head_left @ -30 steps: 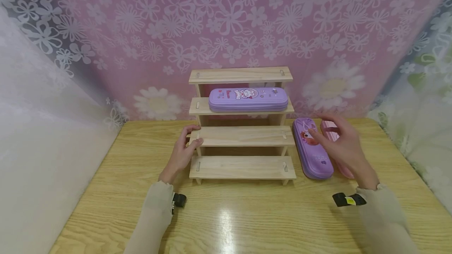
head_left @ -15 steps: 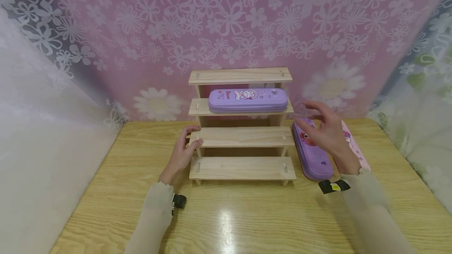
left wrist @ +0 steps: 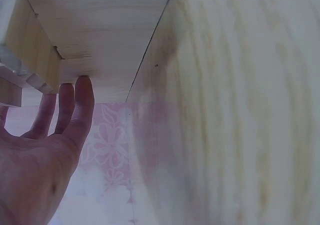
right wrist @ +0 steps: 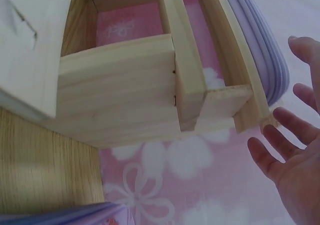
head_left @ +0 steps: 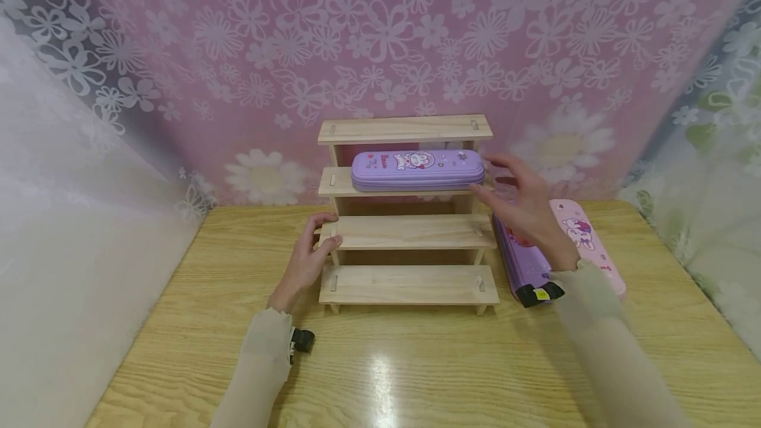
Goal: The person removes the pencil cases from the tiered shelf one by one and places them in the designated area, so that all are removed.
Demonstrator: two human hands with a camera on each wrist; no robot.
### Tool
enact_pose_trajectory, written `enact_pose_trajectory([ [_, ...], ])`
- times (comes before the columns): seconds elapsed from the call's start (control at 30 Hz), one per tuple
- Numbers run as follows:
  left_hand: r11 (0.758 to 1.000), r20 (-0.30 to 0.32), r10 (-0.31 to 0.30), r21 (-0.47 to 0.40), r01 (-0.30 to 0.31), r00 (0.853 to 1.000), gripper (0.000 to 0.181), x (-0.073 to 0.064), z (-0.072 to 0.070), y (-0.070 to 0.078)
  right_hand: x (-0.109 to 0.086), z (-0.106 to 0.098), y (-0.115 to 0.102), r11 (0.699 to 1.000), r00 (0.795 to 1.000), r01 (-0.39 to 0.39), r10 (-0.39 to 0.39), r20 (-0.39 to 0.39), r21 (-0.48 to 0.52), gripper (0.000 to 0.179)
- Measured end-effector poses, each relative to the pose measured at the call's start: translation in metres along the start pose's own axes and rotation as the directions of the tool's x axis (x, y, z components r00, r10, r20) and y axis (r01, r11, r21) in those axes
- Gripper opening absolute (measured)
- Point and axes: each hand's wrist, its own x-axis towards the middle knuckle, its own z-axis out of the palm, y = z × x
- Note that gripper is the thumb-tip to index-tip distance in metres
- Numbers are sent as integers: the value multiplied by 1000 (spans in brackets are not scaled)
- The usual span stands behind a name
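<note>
A four-tier wooden display shelf (head_left: 410, 232) stands on the table. On its second tier from the top lies a lilac pencil case (head_left: 419, 172) with a rabbit print, its zipped side facing me. My left hand (head_left: 307, 251) holds the left end of the tier below, thumb on top; in the left wrist view its fingers (left wrist: 84, 97) reach in under a board. Beside the lilac case's right end is my right hand (head_left: 524, 207), fingers spread and thumb by the case's front corner. The right wrist view shows a gap between those fingers (right wrist: 295, 127) and the case.
Right of the shelf, a darker purple pencil case (head_left: 523, 266) lies on the wooden table (head_left: 380, 362), partly hidden under my right hand and wrist. A pink pencil case (head_left: 585, 240) lies alongside it. A pink floral backdrop (head_left: 404, 45) hangs close behind.
My right hand has moved left and away from the two cases on the table, up to the lilac case's right end. My left hand keeps its hold on the shelf.
</note>
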Motion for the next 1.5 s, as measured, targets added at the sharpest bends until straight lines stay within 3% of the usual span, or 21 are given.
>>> enact_pose_trajectory([
  [0.2,1000,-9,1,10,-1,1000,37,0,2,2,7,8,0,996,994,-87,86,62,29,57],
  [0.53,1000,-15,2,9,-2,1000,36,0,1,2,13,19,-2,999,998,-54,53,27,8,54],
  [0.83,1000,-10,5,2,-5,1000,38,0,1,2,7,17,-15,988,989,-121,112,92,99,65],
  [1.03,1000,-13,2,2,-2,1000,36,1,1,-2,4,8,-21,985,976,-166,159,146,37,78],
  [1.13,1000,-11,1,4,-1,1000,35,1,1,-1,2,3,-24,987,969,-150,158,188,-52,86],
  [1.27,1000,-8,3,9,-3,1000,36,0,1,1,-3,-4,-24,980,964,-95,135,230,-176,83],
  [1.37,1000,-10,3,10,-3,1000,37,0,1,1,-8,-6,-22,978,972,-33,79,222,-205,80],
  [1.5,1000,-12,1,7,-1,1000,38,0,1,0,-17,-8,-17,987,985,16,11,170,-159,77],
])
